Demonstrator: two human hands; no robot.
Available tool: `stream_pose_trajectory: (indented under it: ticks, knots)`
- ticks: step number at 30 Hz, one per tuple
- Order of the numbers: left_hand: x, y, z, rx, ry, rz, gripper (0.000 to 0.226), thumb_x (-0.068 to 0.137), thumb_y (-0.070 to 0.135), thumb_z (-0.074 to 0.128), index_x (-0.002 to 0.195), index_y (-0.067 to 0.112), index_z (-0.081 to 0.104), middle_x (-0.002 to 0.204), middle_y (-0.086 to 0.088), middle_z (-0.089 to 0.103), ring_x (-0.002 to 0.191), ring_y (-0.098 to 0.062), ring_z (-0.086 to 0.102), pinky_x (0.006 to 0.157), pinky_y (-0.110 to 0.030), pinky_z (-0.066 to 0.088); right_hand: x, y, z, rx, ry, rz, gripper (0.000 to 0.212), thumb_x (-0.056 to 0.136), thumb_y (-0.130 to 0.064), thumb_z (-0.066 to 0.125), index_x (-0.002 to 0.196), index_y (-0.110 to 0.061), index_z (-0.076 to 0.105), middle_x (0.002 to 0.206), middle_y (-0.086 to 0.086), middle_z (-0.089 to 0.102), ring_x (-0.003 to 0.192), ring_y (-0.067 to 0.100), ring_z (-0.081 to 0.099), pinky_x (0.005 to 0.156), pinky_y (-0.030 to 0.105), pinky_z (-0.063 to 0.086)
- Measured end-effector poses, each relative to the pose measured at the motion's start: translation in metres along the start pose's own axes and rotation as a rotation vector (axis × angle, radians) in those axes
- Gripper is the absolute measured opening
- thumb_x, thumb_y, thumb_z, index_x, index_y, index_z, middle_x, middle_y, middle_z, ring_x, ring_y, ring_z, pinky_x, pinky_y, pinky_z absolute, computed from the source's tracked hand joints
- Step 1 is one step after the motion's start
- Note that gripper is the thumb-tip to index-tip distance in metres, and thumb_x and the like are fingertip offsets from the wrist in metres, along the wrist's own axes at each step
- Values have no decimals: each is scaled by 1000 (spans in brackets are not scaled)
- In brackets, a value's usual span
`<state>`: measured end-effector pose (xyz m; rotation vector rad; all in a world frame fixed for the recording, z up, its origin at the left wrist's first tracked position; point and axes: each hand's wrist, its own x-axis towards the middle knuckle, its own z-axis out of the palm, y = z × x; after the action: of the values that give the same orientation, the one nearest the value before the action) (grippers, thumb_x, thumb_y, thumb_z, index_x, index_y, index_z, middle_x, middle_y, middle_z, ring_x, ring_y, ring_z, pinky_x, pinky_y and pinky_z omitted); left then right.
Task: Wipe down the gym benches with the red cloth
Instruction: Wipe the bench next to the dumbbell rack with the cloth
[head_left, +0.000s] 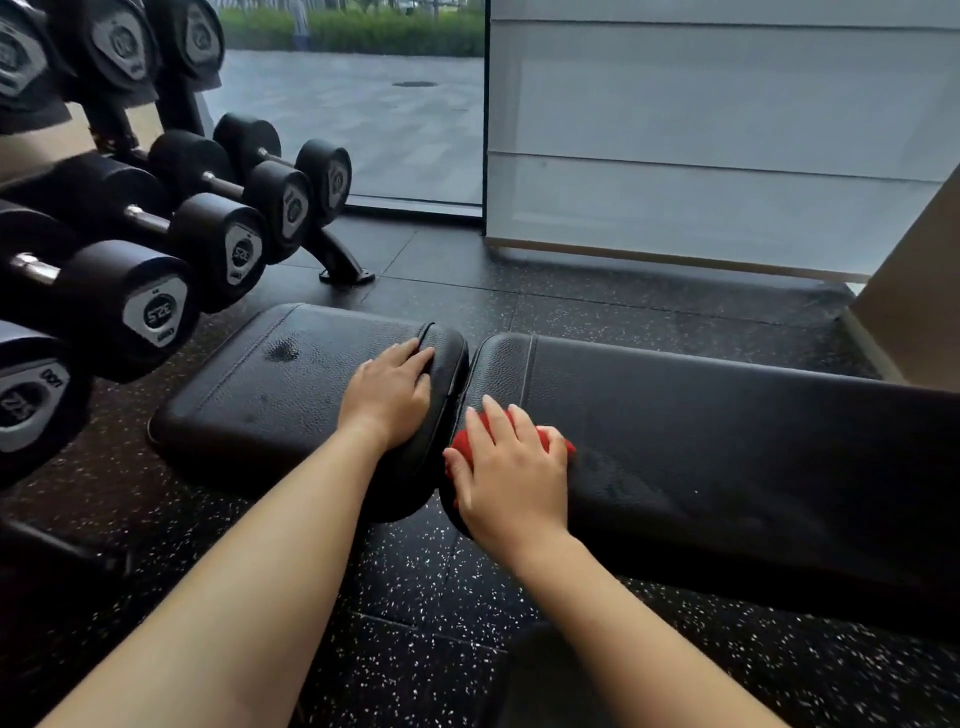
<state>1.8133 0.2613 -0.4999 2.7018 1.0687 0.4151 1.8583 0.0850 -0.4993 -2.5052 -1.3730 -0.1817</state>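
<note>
Right hand (511, 467) flat, fingers spread, pressing red cloth (556, 441) onto left end of long pad (727, 415), just beside gap. Pad's long axis runs 9-to-3, and most of its surface lies toward 3 o'clock from cloth. Left hand (389, 389) flat, empty, resting on short pad (270, 395) at 9 o'clock. Right hand nearer; my guess, next sweep goes toward 3.

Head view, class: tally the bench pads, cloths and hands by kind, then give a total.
Black bench pads: 2, the short pad and the long pad
Red cloth: 1
Hands: 2, the left hand and the right hand
Total: 5
</note>
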Motion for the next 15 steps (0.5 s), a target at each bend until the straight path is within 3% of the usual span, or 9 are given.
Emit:
stream_pose_trajectory:
  ticks: [5,9,13,15]
  knots:
    - [-3,4,-2,2,-79,38,47,98,34,40,144,25,38,157,5,22,145,-13,15,116,-42,9,-10,15,-3,-8,-23,-38,54,88,-48,32,117,-19,67,127,0,62,112,20,60,87,36,46]
    - [-6,22,-2,-176,-119,143,44,98,34,44,141,26,42,155,6,27,144,-12,17,118,-48,8,-24,64,-16,-48,1,50,55,89,-44,31,121,-14,64,130,4,60,115,23,59,88,42,47]
    - [-11,59,10,-247,-152,144,45,98,36,42,143,27,40,155,7,25,145,-11,14,117,-47,3,-16,91,-31,-74,-69,126,69,91,-50,9,143,-17,40,153,0,34,139,20,32,106,44,28]
    - [-14,75,19,-228,-158,145,48,98,38,41,144,27,36,156,7,23,145,-11,13,116,-46,4,6,96,-28,-92,-85,156,58,98,-47,16,147,-20,29,157,-3,22,143,17,20,110,42,20]
